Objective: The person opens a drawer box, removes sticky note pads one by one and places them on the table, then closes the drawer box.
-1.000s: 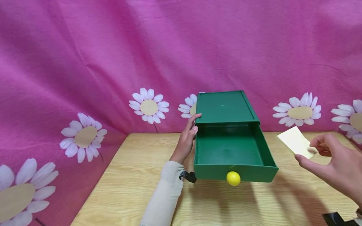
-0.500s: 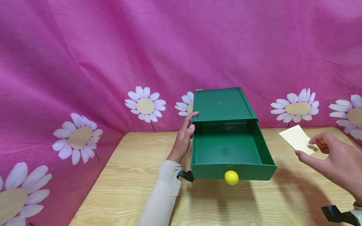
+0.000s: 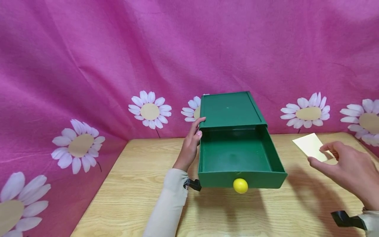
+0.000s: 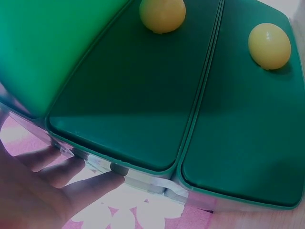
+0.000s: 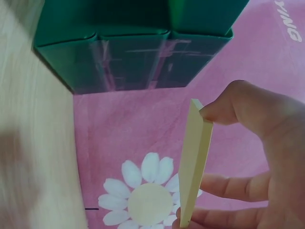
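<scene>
A green drawer unit [image 3: 232, 110] stands on the table with its top drawer [image 3: 241, 181] pulled out; the inside of that drawer shows bare green plastic. A yellow round knob [image 3: 240, 186] sits on its front. My left hand [image 3: 189, 148] rests against the unit's left side near the top, fingers fairly straight, as the left wrist view also shows. To the right of the drawer, my right hand [image 3: 346, 168] pinches a pale yellow pad of sticky notes [image 3: 309, 146] between thumb and fingers. The pad's thick edge shows in the right wrist view, held in the air beside the unit.
Below the open drawer are two shut drawers with yellow knobs [image 4: 269, 46] in the left wrist view. Clear tape [image 5: 159, 62] runs along the unit's side. A pink cloth [image 3: 237, 42] with white daisies hangs behind and left of the wooden table [image 3: 124, 197].
The head view has shifted slightly, so the unit and both hands appear a little farther left. The left hand keeps its place on the unit, and the right hand still pinches the pad.
</scene>
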`<move>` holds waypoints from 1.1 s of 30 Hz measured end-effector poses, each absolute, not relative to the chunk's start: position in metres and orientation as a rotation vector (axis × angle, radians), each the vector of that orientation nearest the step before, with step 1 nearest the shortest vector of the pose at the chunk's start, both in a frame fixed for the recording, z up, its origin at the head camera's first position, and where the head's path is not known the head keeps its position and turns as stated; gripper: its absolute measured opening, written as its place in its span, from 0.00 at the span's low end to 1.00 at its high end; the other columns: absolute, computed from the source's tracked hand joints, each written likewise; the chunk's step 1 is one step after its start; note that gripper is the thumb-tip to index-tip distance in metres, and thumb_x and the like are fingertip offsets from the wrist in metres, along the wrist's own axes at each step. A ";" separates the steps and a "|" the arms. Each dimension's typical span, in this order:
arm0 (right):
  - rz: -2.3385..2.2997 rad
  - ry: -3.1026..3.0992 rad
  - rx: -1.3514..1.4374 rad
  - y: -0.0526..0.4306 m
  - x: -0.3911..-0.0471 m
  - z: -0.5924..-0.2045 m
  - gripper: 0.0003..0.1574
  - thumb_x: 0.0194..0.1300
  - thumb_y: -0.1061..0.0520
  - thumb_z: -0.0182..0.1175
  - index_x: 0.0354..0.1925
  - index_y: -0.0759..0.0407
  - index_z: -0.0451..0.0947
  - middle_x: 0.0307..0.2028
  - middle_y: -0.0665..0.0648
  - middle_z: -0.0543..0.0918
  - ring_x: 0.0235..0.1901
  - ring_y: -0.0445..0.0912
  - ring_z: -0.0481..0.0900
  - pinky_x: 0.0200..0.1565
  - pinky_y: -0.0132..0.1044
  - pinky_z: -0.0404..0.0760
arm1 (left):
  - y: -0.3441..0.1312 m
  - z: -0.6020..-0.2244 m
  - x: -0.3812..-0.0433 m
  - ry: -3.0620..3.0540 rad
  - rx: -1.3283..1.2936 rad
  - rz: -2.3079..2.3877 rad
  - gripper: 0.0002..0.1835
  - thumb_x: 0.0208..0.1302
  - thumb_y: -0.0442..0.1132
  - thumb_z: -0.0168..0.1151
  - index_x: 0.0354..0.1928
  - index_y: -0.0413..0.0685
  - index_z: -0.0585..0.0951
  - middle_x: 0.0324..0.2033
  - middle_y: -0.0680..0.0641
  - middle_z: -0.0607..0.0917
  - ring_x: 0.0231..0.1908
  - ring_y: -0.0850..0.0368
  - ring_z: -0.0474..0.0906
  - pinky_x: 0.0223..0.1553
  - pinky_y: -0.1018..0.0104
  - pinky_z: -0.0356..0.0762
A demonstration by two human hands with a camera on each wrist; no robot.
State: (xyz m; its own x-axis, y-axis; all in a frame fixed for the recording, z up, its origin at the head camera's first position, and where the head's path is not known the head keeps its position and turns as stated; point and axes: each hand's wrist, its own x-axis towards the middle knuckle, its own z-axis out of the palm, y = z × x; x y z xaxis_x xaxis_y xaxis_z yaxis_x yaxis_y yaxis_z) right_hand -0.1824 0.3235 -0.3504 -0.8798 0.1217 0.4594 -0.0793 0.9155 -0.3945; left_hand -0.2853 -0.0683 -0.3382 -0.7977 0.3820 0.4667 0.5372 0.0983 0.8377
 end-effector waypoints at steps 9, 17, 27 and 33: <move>0.564 -2.630 -0.042 0.336 -0.191 -0.363 0.35 0.48 0.39 0.70 0.42 0.64 0.74 0.35 0.73 0.79 0.25 0.57 0.75 0.24 0.40 0.62 | -0.070 -0.339 -0.285 -2.226 -0.933 -1.795 0.27 0.73 0.42 0.36 0.73 0.54 0.57 0.73 0.48 0.55 0.72 0.50 0.50 0.64 0.40 0.59; 0.550 -2.668 -0.065 0.343 -0.195 -0.370 0.37 0.49 0.39 0.70 0.42 0.67 0.73 0.35 0.73 0.79 0.26 0.57 0.76 0.24 0.40 0.63 | -0.069 -0.340 -0.287 -2.202 -0.956 -1.799 0.27 0.73 0.42 0.36 0.73 0.53 0.57 0.73 0.47 0.56 0.71 0.50 0.51 0.64 0.41 0.60; 0.532 -2.739 -0.105 0.355 -0.200 -0.384 0.40 0.52 0.39 0.68 0.43 0.72 0.71 0.32 0.76 0.77 0.28 0.64 0.75 0.24 0.46 0.65 | -0.069 -0.340 -0.287 -2.195 -0.964 -1.807 0.27 0.73 0.42 0.36 0.72 0.52 0.58 0.72 0.47 0.56 0.71 0.49 0.52 0.64 0.40 0.60; 0.510 -2.785 -0.133 0.361 -0.204 -0.392 0.41 0.54 0.38 0.67 0.43 0.74 0.69 0.24 0.66 0.77 0.23 0.58 0.73 0.22 0.44 0.65 | -0.069 -0.339 -0.287 -2.196 -0.959 -1.812 0.27 0.73 0.41 0.36 0.72 0.52 0.58 0.72 0.46 0.57 0.71 0.49 0.52 0.64 0.41 0.60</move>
State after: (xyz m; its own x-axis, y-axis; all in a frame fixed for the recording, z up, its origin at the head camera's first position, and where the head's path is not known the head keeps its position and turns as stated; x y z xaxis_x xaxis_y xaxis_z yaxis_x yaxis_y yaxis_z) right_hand -0.2042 0.3614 -0.3924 -0.9488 0.1447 0.2807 0.0358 0.9324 -0.3597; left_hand -0.2867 -0.0690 -0.3394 -0.7876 0.3818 0.4837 0.5474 0.0730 0.8337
